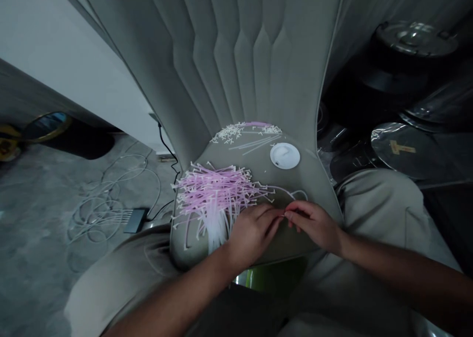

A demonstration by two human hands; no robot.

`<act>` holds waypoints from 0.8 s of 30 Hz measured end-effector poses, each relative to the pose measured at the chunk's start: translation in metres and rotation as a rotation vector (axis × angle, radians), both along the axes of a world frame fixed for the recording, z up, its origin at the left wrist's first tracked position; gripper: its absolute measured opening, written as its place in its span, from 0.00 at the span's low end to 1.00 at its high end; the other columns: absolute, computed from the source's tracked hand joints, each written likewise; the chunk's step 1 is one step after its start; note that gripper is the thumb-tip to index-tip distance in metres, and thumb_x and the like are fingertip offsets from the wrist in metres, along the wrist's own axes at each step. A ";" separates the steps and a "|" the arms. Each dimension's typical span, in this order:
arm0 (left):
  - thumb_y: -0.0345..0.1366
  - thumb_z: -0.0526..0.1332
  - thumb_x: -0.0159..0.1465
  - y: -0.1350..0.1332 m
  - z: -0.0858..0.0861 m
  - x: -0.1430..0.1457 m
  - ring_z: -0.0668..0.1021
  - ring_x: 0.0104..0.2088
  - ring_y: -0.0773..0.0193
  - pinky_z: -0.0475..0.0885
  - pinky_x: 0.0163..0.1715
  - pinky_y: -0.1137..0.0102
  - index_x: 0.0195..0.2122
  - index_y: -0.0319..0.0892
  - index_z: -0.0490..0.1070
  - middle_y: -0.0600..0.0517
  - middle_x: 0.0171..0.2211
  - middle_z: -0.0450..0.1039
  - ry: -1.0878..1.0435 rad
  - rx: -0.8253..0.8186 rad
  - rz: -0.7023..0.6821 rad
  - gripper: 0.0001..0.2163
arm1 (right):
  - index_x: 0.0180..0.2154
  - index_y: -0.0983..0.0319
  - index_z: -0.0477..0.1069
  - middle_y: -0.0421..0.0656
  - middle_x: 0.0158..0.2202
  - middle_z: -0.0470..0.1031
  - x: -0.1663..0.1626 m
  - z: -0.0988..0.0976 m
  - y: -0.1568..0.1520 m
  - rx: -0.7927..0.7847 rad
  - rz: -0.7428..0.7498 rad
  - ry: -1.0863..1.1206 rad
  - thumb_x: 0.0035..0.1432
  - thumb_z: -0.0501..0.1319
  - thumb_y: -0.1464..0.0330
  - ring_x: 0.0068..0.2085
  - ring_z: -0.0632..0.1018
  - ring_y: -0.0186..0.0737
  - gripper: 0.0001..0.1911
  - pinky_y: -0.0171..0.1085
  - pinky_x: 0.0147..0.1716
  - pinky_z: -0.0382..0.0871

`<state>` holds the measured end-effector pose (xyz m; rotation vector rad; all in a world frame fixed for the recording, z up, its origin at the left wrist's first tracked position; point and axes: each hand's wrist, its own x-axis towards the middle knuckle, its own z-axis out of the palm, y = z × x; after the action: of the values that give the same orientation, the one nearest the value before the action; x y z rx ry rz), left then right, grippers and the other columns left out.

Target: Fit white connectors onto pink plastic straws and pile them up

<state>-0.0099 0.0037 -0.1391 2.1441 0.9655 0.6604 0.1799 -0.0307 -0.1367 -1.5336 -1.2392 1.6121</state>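
Observation:
My left hand (253, 230) and my right hand (316, 223) meet over the front of a chair seat, fingertips pinched together. A thin flexible tube (280, 189), pink along one stretch and pale in a loop, rises behind the fingertips; its held end is mostly hidden. Left of the hands lies a heap of pink tubes (218, 184) with small white fittings on their ends. A bundle of clear white tubes (216, 223) lies over its front, partly behind my left hand. Small white T- or Y-shaped connectors (231, 131) are piled at the seat's back.
A shallow white dish (285, 156) with something white in it sits at the right of the grey seat (258, 172). Several loose pale straight tubes lie near the backrest (236, 56). A dark box (136, 220) with coiled cables (107, 199) rests on the floor at left.

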 end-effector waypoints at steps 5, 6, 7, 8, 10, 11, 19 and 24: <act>0.29 0.56 0.66 0.006 -0.003 -0.011 0.78 0.38 0.61 0.76 0.38 0.66 0.49 0.42 0.72 0.47 0.40 0.77 0.073 0.312 -0.051 0.12 | 0.36 0.61 0.72 0.37 0.27 0.70 0.003 0.004 0.003 0.034 -0.038 -0.011 0.62 0.59 0.59 0.28 0.70 0.31 0.12 0.31 0.29 0.65; 0.28 0.56 0.66 0.008 -0.003 -0.012 0.78 0.40 0.61 0.76 0.39 0.66 0.50 0.42 0.72 0.47 0.41 0.76 0.062 0.310 -0.032 0.13 | 0.36 0.61 0.72 0.37 0.27 0.70 0.004 0.005 0.003 0.036 -0.054 -0.014 0.61 0.59 0.58 0.28 0.70 0.31 0.13 0.31 0.29 0.65; 0.27 0.56 0.66 0.010 -0.003 -0.013 0.78 0.41 0.62 0.76 0.40 0.67 0.50 0.42 0.72 0.46 0.41 0.76 0.051 0.302 -0.012 0.13 | 0.36 0.61 0.72 0.37 0.27 0.70 0.006 0.006 0.003 0.036 -0.070 -0.019 0.61 0.59 0.58 0.28 0.70 0.31 0.13 0.31 0.28 0.65; 0.27 0.55 0.66 0.013 -0.003 -0.014 0.77 0.42 0.62 0.76 0.41 0.67 0.50 0.42 0.72 0.46 0.42 0.75 0.042 0.293 0.009 0.13 | 0.36 0.61 0.72 0.37 0.27 0.70 0.007 0.006 0.004 0.038 -0.083 -0.022 0.61 0.59 0.58 0.28 0.70 0.31 0.13 0.31 0.28 0.65; 0.26 0.55 0.66 0.018 -0.003 -0.015 0.77 0.43 0.62 0.76 0.42 0.67 0.49 0.43 0.73 0.46 0.42 0.75 0.026 0.272 0.044 0.14 | 0.35 0.61 0.72 0.38 0.27 0.70 0.009 0.005 0.005 0.049 -0.101 -0.025 0.61 0.58 0.58 0.27 0.70 0.32 0.13 0.32 0.27 0.64; 0.26 0.55 0.66 0.022 -0.003 -0.015 0.77 0.43 0.62 0.76 0.42 0.68 0.48 0.43 0.73 0.46 0.42 0.75 0.020 0.261 0.056 0.13 | 0.34 0.61 0.71 0.38 0.27 0.70 0.010 0.004 0.006 0.061 -0.106 -0.020 0.61 0.58 0.58 0.27 0.69 0.32 0.13 0.32 0.26 0.64; 0.30 0.54 0.66 0.035 -0.005 -0.011 0.77 0.42 0.62 0.75 0.42 0.67 0.48 0.47 0.75 0.47 0.41 0.74 0.068 0.173 0.101 0.13 | 0.31 0.61 0.71 0.38 0.26 0.71 0.009 0.007 0.004 0.190 -0.115 0.006 0.60 0.59 0.63 0.30 0.72 0.34 0.09 0.33 0.30 0.64; 0.32 0.55 0.66 0.048 -0.004 -0.001 0.77 0.41 0.62 0.75 0.41 0.67 0.44 0.45 0.77 0.48 0.39 0.74 0.086 0.149 0.173 0.12 | 0.31 0.61 0.73 0.39 0.27 0.74 0.002 0.003 0.002 0.263 -0.081 -0.046 0.59 0.59 0.63 0.31 0.73 0.35 0.09 0.33 0.32 0.64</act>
<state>-0.0104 0.0513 -0.1428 2.2512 1.1916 0.7485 0.1817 -0.0284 -0.1332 -1.4420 -1.3373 1.3108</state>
